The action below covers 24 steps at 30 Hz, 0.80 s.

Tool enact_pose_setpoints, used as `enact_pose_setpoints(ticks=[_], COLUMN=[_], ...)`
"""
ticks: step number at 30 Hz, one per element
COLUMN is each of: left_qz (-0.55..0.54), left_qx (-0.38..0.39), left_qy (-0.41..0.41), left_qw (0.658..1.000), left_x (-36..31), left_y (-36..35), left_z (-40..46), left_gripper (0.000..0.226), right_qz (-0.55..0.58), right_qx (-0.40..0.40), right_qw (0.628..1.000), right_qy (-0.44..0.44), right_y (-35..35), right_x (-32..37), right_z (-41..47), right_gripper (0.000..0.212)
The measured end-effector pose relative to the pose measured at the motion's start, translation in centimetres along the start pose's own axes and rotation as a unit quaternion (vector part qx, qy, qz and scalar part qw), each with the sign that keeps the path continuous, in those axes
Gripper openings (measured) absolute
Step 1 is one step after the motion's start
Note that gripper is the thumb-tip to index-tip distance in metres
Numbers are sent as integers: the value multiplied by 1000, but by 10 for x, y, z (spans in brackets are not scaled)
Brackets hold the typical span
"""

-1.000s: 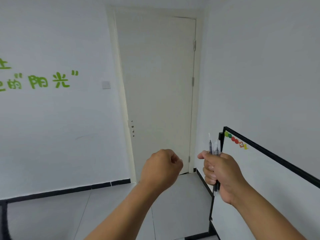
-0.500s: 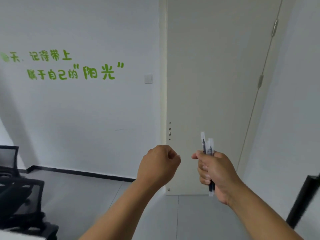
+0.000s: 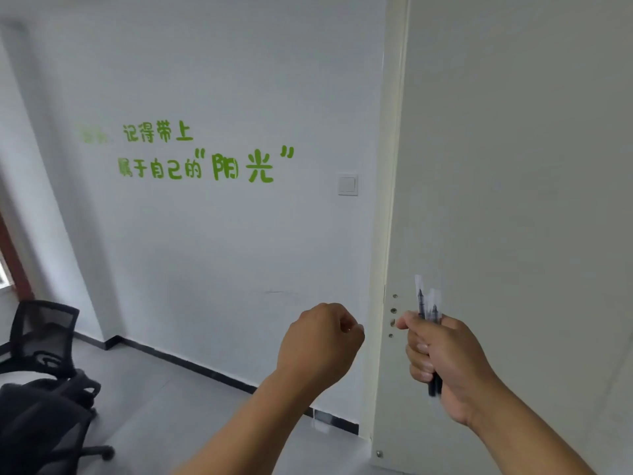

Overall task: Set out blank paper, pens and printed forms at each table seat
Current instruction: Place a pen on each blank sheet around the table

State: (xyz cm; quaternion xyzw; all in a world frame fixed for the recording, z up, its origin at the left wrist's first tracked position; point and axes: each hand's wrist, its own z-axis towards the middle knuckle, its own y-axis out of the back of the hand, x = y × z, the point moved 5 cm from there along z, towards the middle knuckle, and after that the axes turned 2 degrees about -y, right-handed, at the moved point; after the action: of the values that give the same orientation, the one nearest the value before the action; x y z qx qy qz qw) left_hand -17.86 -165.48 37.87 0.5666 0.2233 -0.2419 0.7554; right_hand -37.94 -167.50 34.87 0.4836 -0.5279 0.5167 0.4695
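My right hand point(image 3: 445, 358) grips a small bunch of black pens with clear caps point(image 3: 426, 305), held upright; their tips stick out above my fist and their ends below it. My left hand point(image 3: 318, 344) is raised beside it, a little to the left, fingers curled into a fist with nothing visible in it. The two hands are apart. No table, paper or printed forms are in view.
A closed cream door point(image 3: 513, 217) fills the right side, close in front of me. A white wall with green lettering point(image 3: 202, 156) and a light switch point(image 3: 347, 184) lies to the left. Black mesh office chairs point(image 3: 41, 378) stand at the lower left on the grey floor.
The view has swung left: the whiteboard on the right has dropped out of sight and the chairs have come into view. Both hands keep the same pose, pens still held.
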Motion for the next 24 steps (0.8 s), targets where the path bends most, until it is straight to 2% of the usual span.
enact_pose_setpoints(ticks=[11,19,24], left_qz=[53,77,89], left_qx=[-114,-202,-232], left_qy=[141,254,292], left_qw=[982,943,924], left_x=[89,192,275], left_y=[15,67,104], left_z=[160,214,246], left_gripper=[17,15,17], right_qz=[23,0,-3], right_qx=[182,349,410], right_qw=[983,937,911], right_qy=[-6,-24,-33], right_y=[-116,-272,-385], right_x=[-6,-22,-48], right_z=[245,333,377], right_gripper=[20,20,21])
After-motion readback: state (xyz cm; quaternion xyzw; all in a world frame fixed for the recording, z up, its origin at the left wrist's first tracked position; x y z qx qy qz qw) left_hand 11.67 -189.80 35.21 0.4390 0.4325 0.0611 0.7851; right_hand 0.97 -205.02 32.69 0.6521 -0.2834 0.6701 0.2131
